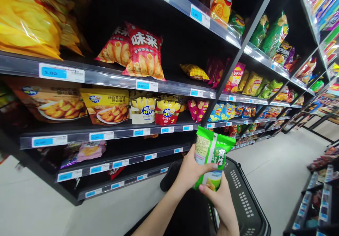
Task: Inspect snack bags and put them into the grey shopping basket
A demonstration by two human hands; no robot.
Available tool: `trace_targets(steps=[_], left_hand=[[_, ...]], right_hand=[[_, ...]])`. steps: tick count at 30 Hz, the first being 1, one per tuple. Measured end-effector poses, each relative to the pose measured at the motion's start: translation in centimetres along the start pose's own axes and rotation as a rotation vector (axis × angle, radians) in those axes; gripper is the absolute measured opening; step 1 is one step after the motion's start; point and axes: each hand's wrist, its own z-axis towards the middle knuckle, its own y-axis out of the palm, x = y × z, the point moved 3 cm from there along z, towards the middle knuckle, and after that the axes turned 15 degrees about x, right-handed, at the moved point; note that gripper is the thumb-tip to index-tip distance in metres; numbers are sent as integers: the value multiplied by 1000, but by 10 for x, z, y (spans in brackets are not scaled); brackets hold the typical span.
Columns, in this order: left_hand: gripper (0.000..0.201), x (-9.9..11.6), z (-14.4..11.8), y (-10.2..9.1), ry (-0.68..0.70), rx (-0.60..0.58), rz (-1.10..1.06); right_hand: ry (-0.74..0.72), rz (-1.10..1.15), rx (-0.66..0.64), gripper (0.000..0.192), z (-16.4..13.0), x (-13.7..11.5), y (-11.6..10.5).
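Both hands held a green packet (215, 151) in front of the shelf unit (111, 81), above the dark basket (240, 190). Large white characters on its right panel appeared to read 花生; the left panel's fine print was too small to read. The long axis ran nearly upright, the top edge tipped slightly right. The left hand (191, 169) was closed around the left edge, thumb across the front; the right hand (218, 193) gripped the lower right, thumb near the bottom. Fingers and thumbs hid part of the lower packet. To the left, a price tag (61, 73) read 5.80, a red bag (144, 52) bore 味来, and a yellow pouch (106, 107) was marked 原切薯角. Farther right stood a pink bag (235, 76) lettered Lay's; higher, an orange bag (221, 3) showed 好友趣. The packet and right hand partly blocked the basket.
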Motion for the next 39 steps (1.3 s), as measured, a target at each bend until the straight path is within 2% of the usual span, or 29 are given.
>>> trace_targets(steps=[3,5,7,10,13,16,18,22,24,28,31,34,39], left_hand=[[54,0,6,-5,-119,-44,-230],[50,0,10,-9,-165,-26,-274],[47,0,12,-12,-175,10,-280],[47,0,15,-18,-145,92,-325],[49,1,19,-25,-126,103,-273],[30,3,24,-34,-112,112,-118],[24,4,26,-40,-81,145,-41],[25,5,27,-46,-23,222,-71],[25,4,28,-48,-15,283,-160],[25,2,31,-52,-6,397,-317],[25,0,33,-54,15,476,-388],[23,-3,35,-55,12,529,-459],[22,-5,40,-57,-3,499,-441]], right_hand=[[15,-43,-107,50,-3,0,0],[41,-48,-203,47,-5,0,2],[72,-54,-269,46,-6,-1,4],[88,-78,-298,45,-7,1,4],[97,-109,-308,49,-7,8,-1],[122,-177,-325,53,-7,14,-6],[150,-184,-347,59,-7,17,-8],[219,-135,-366,72,-4,20,-14],[196,-167,-303,72,0,20,-22],[102,-221,-156,49,8,18,-38],[51,-133,-28,36,14,20,-44],[1,34,188,30,20,26,-47],[-74,235,571,37,24,31,-46]])
